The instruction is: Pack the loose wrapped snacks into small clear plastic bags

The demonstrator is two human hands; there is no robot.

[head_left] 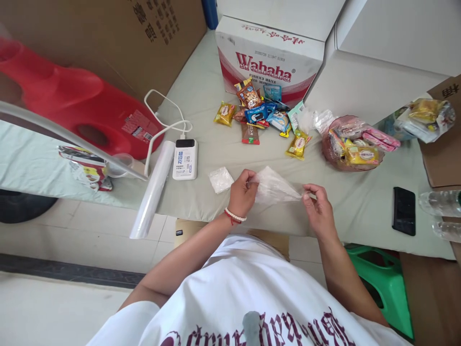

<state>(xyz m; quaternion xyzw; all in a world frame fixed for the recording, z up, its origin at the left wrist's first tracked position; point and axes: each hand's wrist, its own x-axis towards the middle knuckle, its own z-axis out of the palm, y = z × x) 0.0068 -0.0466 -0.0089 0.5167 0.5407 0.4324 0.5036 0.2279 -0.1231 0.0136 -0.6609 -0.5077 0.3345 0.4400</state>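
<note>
Between my two hands a clear plastic bag (272,185) is stretched out just above the table's front part. My left hand (244,193) pinches its left side, and my right hand (317,204) pinches the narrow right corner. Left of my left hand lies a small folded square of clear plastic (221,180). Beyond the bag is a pile of wrapped snacks (257,114), with a yellow snack packet (298,145) at its near right. A pink glass bowl (329,156) holding more wrapped snacks stands to the right.
A white power bank (185,161) with a cable and a roll of clear plastic (153,190) lie on the left, near a red plastic container (90,105). A Wahaba-like "Wahaha" box (270,62) stands behind. A black phone (404,211) and bottles (441,203) are at right.
</note>
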